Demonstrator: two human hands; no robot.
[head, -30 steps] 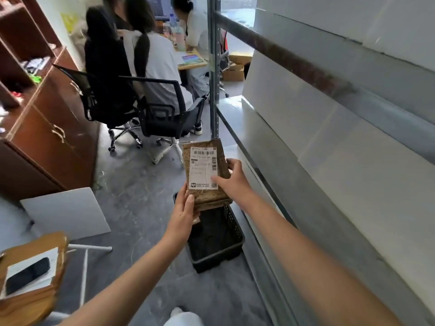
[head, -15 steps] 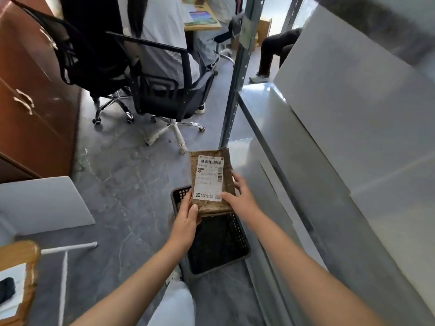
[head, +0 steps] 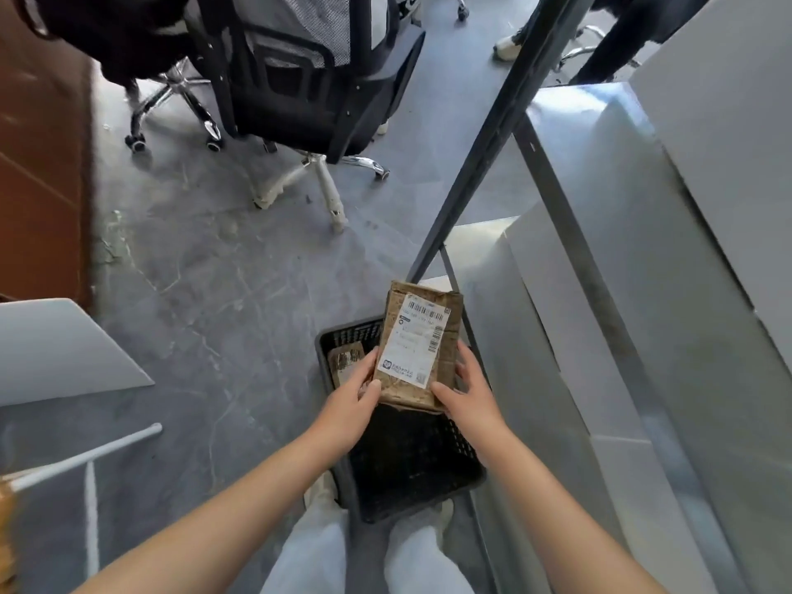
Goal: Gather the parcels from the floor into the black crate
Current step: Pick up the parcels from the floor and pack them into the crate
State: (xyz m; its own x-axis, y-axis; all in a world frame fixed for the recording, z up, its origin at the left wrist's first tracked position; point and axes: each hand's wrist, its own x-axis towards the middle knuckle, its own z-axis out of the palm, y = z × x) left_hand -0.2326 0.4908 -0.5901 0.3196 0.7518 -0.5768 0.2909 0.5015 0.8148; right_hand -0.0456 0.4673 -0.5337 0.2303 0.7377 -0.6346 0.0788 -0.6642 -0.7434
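A brown parcel (head: 445,336) with a white shipping label is held over the far half of the black crate (head: 411,465), which stands on the grey floor between my feet. My left hand (head: 351,405) grips the parcel's lower left edge, thumb on its front. My right hand (head: 471,396) grips its lower right edge. A second small brown parcel (head: 345,362) lies inside the crate at its far left corner, partly hidden by my left hand.
Metal shelving with a dark upright post (head: 484,165) and grey panels (head: 643,293) runs along the right. A black office chair (head: 308,79) with a seated person stands ahead. A brown cabinet (head: 43,143) and a white board (head: 55,349) are at the left.
My head has tilted down, so the crate and my legs now sit under the view. The parcel has come lower, closer over the crate, with both hands still on it.
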